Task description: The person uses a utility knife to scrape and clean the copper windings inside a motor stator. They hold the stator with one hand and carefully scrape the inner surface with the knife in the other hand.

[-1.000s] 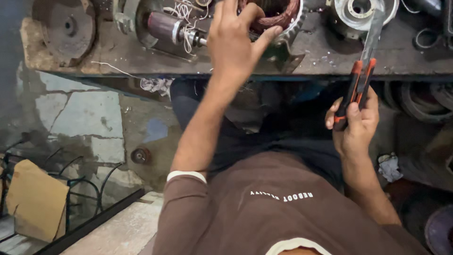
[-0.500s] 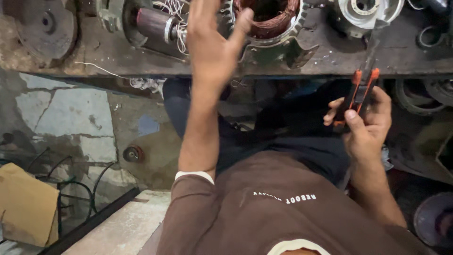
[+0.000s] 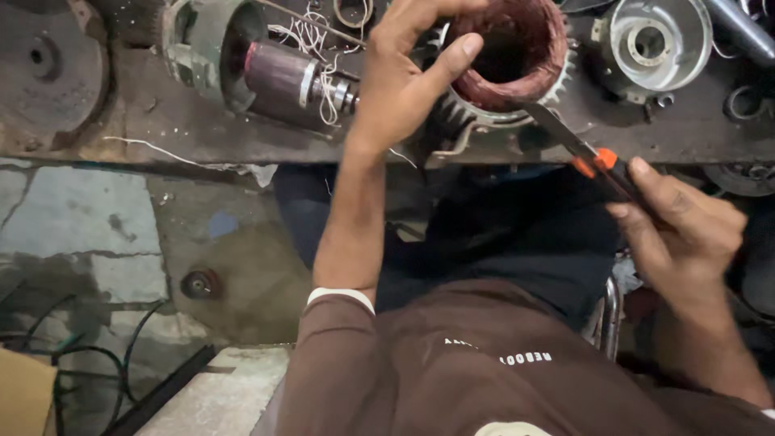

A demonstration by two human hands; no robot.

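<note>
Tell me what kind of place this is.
Probably a motor repair or rewinding workshop. The left hand grips a stator with copper windings, the right hand holds orange-handled pliers to it, and a rotor and an end cover lie on the grimy bench.

a flat brown cardboard piece [image 3: 24, 400], perhaps a box, sits on the floor, well away from both hands, far below and to the left of the left hand. it is plain tan and cut off by the picture's corner. no labels, signs or screens show.
</note>
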